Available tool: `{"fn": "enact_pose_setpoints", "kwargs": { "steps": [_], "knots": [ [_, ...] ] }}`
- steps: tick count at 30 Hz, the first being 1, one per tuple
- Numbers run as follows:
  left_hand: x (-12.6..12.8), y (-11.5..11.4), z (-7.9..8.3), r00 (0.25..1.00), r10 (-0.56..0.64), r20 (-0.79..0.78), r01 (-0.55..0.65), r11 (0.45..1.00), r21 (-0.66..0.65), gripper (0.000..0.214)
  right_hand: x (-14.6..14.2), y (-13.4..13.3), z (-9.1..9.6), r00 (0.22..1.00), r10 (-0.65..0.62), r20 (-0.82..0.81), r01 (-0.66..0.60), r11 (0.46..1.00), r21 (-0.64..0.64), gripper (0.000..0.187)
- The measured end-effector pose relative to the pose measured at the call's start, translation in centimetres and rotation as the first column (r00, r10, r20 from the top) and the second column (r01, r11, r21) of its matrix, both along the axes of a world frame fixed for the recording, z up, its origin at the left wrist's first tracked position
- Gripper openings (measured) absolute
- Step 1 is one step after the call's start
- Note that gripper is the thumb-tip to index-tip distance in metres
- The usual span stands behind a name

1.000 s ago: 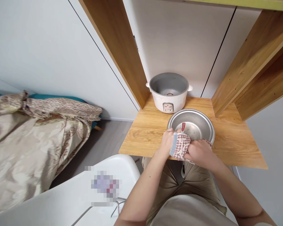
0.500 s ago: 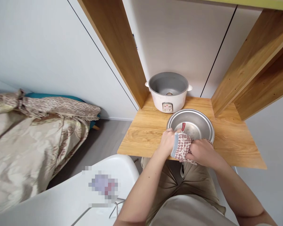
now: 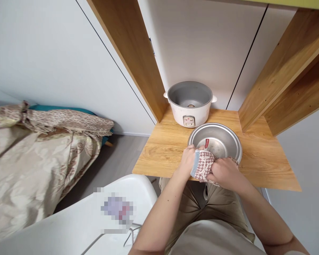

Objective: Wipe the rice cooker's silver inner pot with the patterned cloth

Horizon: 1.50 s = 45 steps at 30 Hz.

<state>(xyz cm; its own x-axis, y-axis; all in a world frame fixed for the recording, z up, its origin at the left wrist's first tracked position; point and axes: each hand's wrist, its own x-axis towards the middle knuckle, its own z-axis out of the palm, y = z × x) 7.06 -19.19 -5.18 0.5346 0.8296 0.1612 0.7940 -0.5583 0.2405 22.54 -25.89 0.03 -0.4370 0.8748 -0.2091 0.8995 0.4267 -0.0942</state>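
A round metal inner pot with a red label on its inside sits near the front edge of the wooden shelf. My left hand is closed on the left of the pot's rim, its fingers bent over the edge and partly hidden. My right hand is clenched around a red-and-white patterned cloth with a blue hem. The cloth is bunched against the near side of the pot, between my two hands. Behind the pot stands a white rice cooker body, lidless, its grey interior showing.
Upright wooden boards flank the shelf, and a wall panel closes its back. A white chair with a blurred-out patch stands at the lower left. Farther left is a bed or sofa under a patterned cover.
My right hand and the cloth have shifted slightly to the left along the pot's near side. My left hand, the pot and the cooker have hardly moved.
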Motion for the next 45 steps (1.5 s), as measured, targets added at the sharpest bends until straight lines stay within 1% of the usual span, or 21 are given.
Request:
{"fn": "enact_pose_setpoints", "kwargs": {
  "steps": [4, 8, 12, 16, 19, 22, 25, 29, 32, 35, 41, 45],
  "knots": [
    [-0.1, 0.2, -0.2, 1.000, -0.016, -0.011, 0.015, 1.000, -0.005, 0.026, 0.5, 0.1, 0.0, 1.000, 0.021, -0.005, -0.021, 1.000, -0.005, 0.039],
    [-0.3, 0.1, -0.6, 0.999, -0.050, 0.022, 0.049, 0.997, 0.054, 0.029, 1.4, 0.4, 0.1, 0.998, 0.068, -0.008, -0.068, 0.997, -0.036, 0.040],
    [-0.3, 0.0, -0.8, 0.997, -0.073, 0.032, 0.071, 0.994, 0.081, 0.029, 1.7, 0.6, 0.3, 0.997, 0.070, 0.024, -0.068, 0.996, -0.063, 0.039],
    [-0.1, 0.0, -0.7, 0.999, -0.037, 0.040, 0.035, 0.998, 0.049, 0.029, 0.9, 0.4, 0.3, 0.999, 0.035, 0.024, -0.034, 0.997, -0.064, 0.042],
    [0.0, 0.0, -0.4, 0.999, -0.021, 0.029, 0.020, 1.000, 0.018, 0.029, 0.2, 0.1, 0.2, 1.000, 0.010, 0.022, -0.009, 0.999, -0.035, 0.040],
    [0.0, 0.0, -0.2, 0.999, -0.021, 0.031, 0.021, 1.000, 0.002, 0.029, 0.1, 0.1, 0.2, 1.000, 0.010, 0.006, -0.010, 1.000, -0.010, 0.041],
    [-0.1, 0.1, -0.3, 0.999, -0.025, 0.045, 0.026, 1.000, -0.011, 0.027, 0.5, 0.2, 0.3, 0.999, 0.032, -0.009, -0.032, 0.999, -0.029, 0.041],
    [-0.2, 0.0, -0.6, 0.998, -0.021, 0.057, 0.021, 1.000, 0.009, 0.027, 1.2, 0.4, 0.5, 0.998, 0.063, -0.011, -0.063, 0.996, -0.056, 0.039],
    [-0.2, 0.0, -0.7, 0.998, -0.028, 0.058, 0.026, 0.999, 0.028, 0.028, 1.4, 0.5, 0.4, 0.997, 0.075, -0.015, -0.076, 0.996, -0.038, 0.041],
    [-0.1, -0.1, -0.6, 0.998, -0.027, 0.062, 0.026, 0.999, 0.021, 0.028, 0.9, 0.3, 0.2, 0.998, 0.055, -0.013, -0.055, 0.998, -0.005, 0.043],
    [-0.1, 0.0, -0.6, 0.999, -0.023, 0.046, 0.023, 1.000, 0.008, 0.026, -0.3, -0.3, -0.1, 1.000, -0.013, 0.015, 0.012, 1.000, 0.014, 0.040],
    [-0.2, 0.2, -0.7, 0.998, -0.032, 0.051, 0.032, 0.999, 0.002, 0.026, 0.0, -0.1, 0.0, 1.000, 0.002, 0.005, -0.002, 1.000, -0.010, 0.040]
  ]
}}
